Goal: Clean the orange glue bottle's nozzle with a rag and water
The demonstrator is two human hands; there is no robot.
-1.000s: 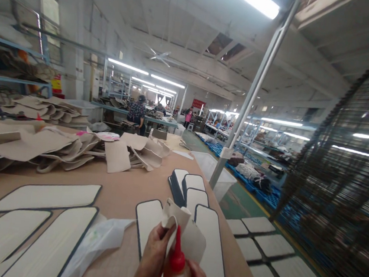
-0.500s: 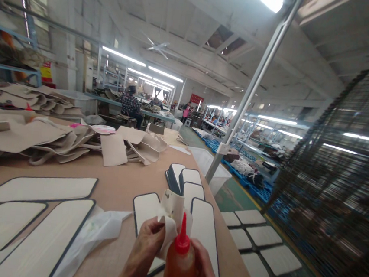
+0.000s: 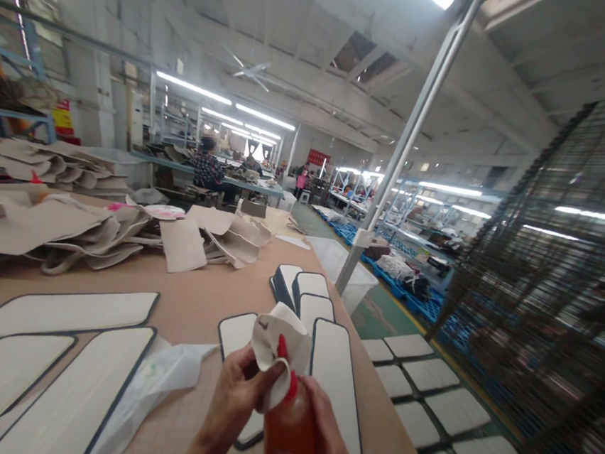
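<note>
In my right hand (image 3: 328, 436) is a squeeze bottle (image 3: 290, 433) of amber liquid with a red pointed nozzle, fingers wrapped round its body. My left hand (image 3: 241, 385) pinches a curled off-white scrap (image 3: 282, 332) with dark marks on it. The scrap folds round the red nozzle, whose tip shows against its inner face. Beneath both hands lie cream panels with dark edging, one of them a long panel (image 3: 337, 394) to the right. A small stack of similar panels (image 3: 310, 285) sits just beyond.
Larger edged panels (image 3: 63, 315) and a crumpled white sheet (image 3: 159, 384) lie on the left of the brown table (image 3: 187, 316). Beige cut pieces (image 3: 183, 244) are heaped behind. A slanted metal post (image 3: 412, 138) and a white bin (image 3: 364, 283) stand past the right edge; more panels (image 3: 427, 375) lie below.
The bottle has tilted left and its nozzle now sits inside the fold of the scrap. My left hand has brought the scrap round the nozzle. The view has shifted slightly.
</note>
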